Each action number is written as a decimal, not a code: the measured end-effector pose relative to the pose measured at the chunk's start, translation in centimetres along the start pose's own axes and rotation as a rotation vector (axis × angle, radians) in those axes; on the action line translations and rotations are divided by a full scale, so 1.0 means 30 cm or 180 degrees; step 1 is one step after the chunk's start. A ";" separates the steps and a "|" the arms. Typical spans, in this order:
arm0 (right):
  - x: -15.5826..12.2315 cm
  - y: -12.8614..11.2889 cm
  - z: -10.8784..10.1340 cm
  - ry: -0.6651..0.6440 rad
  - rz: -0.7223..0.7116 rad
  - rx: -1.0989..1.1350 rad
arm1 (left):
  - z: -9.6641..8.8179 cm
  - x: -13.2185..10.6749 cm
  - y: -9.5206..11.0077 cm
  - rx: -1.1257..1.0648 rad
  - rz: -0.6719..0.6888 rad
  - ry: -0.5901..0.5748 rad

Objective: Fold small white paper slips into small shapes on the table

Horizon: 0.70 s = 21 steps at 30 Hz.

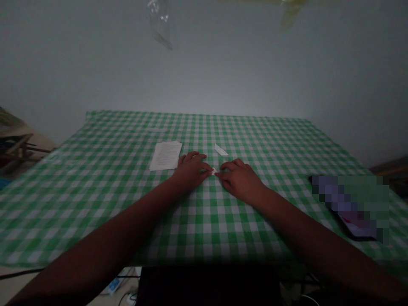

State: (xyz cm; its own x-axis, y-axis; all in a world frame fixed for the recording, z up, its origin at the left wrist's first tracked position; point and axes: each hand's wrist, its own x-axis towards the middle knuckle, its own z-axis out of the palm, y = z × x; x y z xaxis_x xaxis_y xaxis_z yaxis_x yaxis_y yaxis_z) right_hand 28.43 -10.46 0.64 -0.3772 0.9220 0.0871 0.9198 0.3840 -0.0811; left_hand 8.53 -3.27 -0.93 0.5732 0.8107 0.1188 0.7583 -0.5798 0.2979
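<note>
Between my two hands, low over the checked tablecloth, is a small piece of white paper [213,171] that looks folded. My left hand [192,170] pinches its left side between thumb and forefinger, the other fingers stretched toward the back. On the right side, the thumb and forefinger of my right hand [242,179] close on the paper's edge. Fingertips hide most of the piece. A stack of printed paper sheets [166,155] lies just left of my left hand. Beyond my hands rests a folded white paper strip [221,150].
A green and white checked tablecloth [204,212] covers the table, which stands against a pale wall [223,63]. At the right lies a dark-edged device [347,212], its screen blurred out. A faint pale strip [157,130] lies behind the stack. Cables show under the front edge.
</note>
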 end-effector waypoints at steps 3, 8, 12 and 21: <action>-0.006 -0.002 -0.006 0.0023 0.0029 0.0005 | -0.013 0.008 -0.009 0.0070 0.0016 -0.0156; -0.001 0.002 -0.009 -0.0056 0.0034 0.0036 | -0.030 0.010 -0.025 -0.0072 0.0045 -0.0322; 0.001 -0.001 -0.016 -0.0110 0.0030 0.0052 | -0.019 0.005 -0.017 -0.0203 -0.0022 -0.0108; -0.002 -0.003 -0.016 -0.0103 0.0045 0.0046 | 0.008 0.017 0.024 -0.0136 -0.0181 0.0184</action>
State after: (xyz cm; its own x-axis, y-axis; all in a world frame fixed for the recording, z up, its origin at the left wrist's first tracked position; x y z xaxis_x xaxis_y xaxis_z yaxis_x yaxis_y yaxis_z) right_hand 28.40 -10.57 1.12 -0.3677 0.9284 0.0538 0.9235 0.3713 -0.0964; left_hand 9.46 -3.29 -0.87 0.5099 0.8462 0.1548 0.7744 -0.5299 0.3457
